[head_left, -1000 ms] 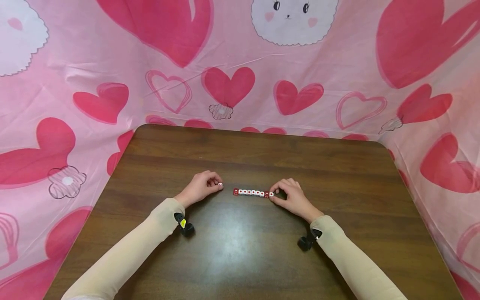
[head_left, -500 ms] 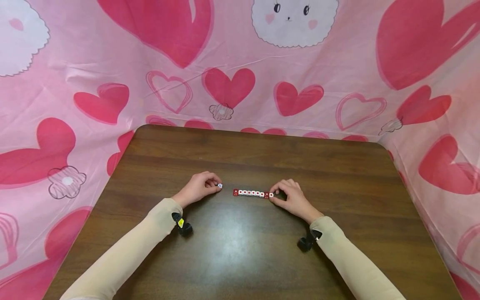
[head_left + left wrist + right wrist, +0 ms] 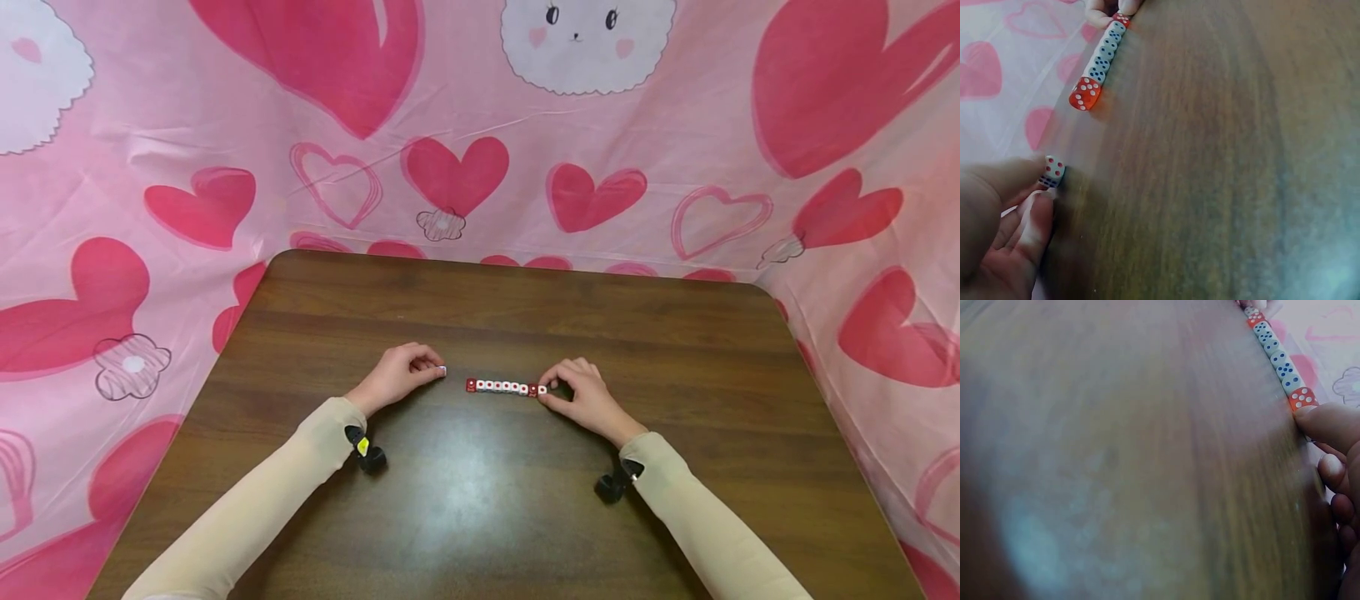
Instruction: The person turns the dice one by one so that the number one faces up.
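My left hand [image 3: 401, 375] pinches a white die [image 3: 1054, 169] between thumb and fingertips, just left of a straight row of dice. Red dots show on one of its faces and dark dots on another. The row has several white dice [image 3: 498, 386] side by side, with a red die [image 3: 1085, 94] at its left end and another red die [image 3: 1302, 398] towards the right. Beyond that second red die, my right hand [image 3: 585, 398] pinches one more white die [image 3: 543, 390] at the row's right end. In the right wrist view the thumb mostly hides it.
The brown wooden table [image 3: 465, 492] extends on all sides of the row. Pink cloth [image 3: 480, 100] printed with hearts hangs behind and at both sides. A small black wrist camera [image 3: 369, 457] sits at the left cuff, another camera [image 3: 611, 487] at the right.
The white die has turned in my left fingers, showing a dotted face half a second ago and a different side now. My right hand and the row have stayed put.
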A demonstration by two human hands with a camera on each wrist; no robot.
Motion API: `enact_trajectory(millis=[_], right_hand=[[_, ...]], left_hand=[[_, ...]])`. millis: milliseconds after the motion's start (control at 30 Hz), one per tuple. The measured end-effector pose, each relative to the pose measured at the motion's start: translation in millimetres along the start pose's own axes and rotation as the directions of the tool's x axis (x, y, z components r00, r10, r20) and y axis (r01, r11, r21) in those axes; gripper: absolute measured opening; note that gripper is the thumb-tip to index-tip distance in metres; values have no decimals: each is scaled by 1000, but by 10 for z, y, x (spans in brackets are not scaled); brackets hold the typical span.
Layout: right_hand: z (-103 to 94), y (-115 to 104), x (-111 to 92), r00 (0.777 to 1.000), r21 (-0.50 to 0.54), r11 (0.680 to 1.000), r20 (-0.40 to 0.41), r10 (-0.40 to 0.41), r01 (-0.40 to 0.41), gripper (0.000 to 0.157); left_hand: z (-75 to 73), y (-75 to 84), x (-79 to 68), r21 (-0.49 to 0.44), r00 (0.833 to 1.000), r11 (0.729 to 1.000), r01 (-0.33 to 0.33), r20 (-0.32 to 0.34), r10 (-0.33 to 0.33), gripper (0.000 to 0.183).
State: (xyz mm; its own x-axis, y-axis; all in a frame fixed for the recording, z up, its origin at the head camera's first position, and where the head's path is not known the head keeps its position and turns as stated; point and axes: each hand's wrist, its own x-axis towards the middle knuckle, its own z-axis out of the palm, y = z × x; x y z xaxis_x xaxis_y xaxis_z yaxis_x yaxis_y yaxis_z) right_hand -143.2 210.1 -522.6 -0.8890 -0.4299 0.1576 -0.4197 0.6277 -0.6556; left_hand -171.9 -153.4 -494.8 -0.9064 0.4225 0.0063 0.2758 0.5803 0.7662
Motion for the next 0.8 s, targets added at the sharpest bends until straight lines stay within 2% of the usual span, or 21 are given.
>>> enact_trajectory(millis=[533, 800], right_hand=[[-10, 0, 10, 1000, -5, 1000, 9, 4, -4, 15], [3, 17, 2, 1000, -6, 1000, 7, 5, -5, 14]], left_hand=[[-12, -46, 27, -20, 1000, 1000, 10, 27, -10, 19], [15, -54, 23, -24, 1000, 1000, -11, 5, 11, 13]])
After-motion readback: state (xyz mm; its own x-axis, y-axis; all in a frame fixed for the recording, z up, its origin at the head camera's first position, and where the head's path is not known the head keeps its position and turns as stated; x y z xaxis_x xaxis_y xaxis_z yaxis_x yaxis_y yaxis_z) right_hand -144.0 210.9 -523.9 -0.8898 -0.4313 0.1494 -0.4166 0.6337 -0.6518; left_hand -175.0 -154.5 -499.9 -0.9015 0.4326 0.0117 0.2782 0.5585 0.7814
